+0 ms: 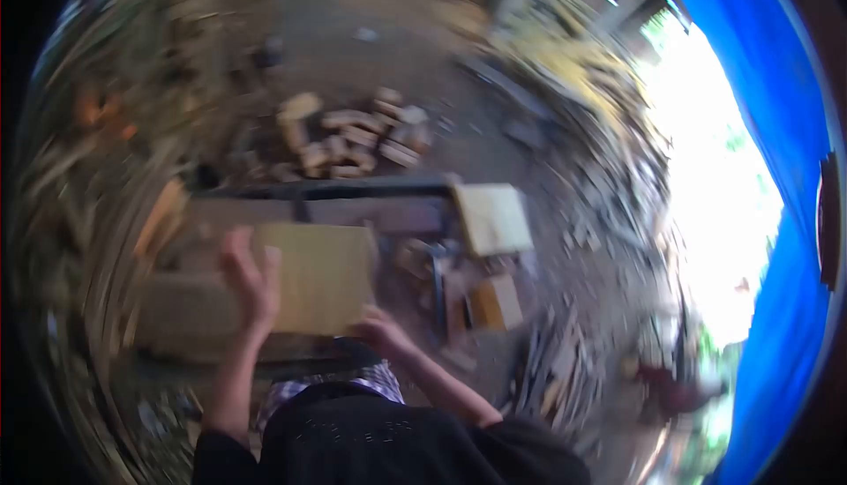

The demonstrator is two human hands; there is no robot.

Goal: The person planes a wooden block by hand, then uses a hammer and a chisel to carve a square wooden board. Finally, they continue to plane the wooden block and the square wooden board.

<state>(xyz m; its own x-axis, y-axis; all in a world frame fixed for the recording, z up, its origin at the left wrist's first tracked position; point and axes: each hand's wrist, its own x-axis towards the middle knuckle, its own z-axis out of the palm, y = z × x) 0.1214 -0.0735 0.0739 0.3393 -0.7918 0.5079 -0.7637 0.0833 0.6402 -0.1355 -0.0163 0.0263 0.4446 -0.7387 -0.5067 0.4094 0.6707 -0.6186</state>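
head view, heavily blurred: both hands hold up a flat, pale wooden board (322, 278) just left of centre. the left hand (251, 278) grips its 9 o'clock edge, fingers wrapped over the face. the right hand (379, 331) clasps the corner at 5 o'clock. beyond the board, at 12 o'clock, runs a dark counter (353, 190), with a second pale board (492, 218) at its 3 o'clock end. a pile of wood blocks (353, 141) lies farther on, and a blue tarp (794, 132) fills the 3 o'clock side.

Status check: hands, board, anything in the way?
Both hands on board: left hand at left edge, right hand at lower right corner. Picture blurred. Beyond it, second board, apart.
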